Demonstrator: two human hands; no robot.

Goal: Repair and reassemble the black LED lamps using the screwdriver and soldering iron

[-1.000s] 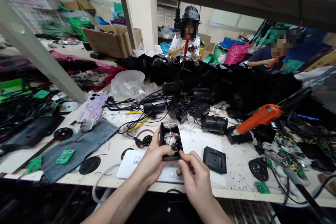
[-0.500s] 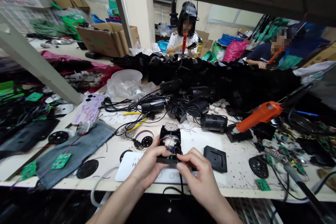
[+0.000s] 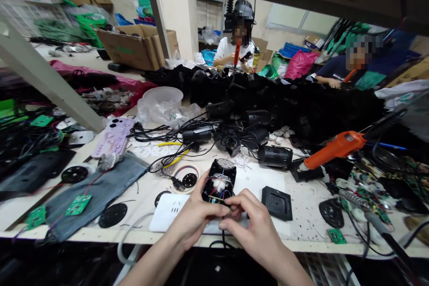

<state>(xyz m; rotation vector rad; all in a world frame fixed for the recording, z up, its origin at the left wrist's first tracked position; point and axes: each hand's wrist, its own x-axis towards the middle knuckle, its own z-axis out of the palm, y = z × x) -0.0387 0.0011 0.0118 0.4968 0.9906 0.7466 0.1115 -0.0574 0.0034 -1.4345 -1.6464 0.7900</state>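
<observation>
An open black plastic housing is held over the bench, with a white round part and red and blue wires showing inside. My left hand grips it from the left and below, thumb across its near edge. At that same edge my right hand is closed, thumb and fingers pinching the black cable that runs down from the housing. The fingers partly hide the cable's upper end. Beneath both hands lies a white power strip. A square black tray-like part rests to the right.
An orange electric screwdriver leans at the right, near a soldering iron and loose circuit boards. Black housings with cables lie behind. A phone and grey cloth are left. Two people work across the bench.
The housing has tilted so more of its inside faces me. My left thumb has moved right along the near edge, and my right fingers have drawn in closer to it.
</observation>
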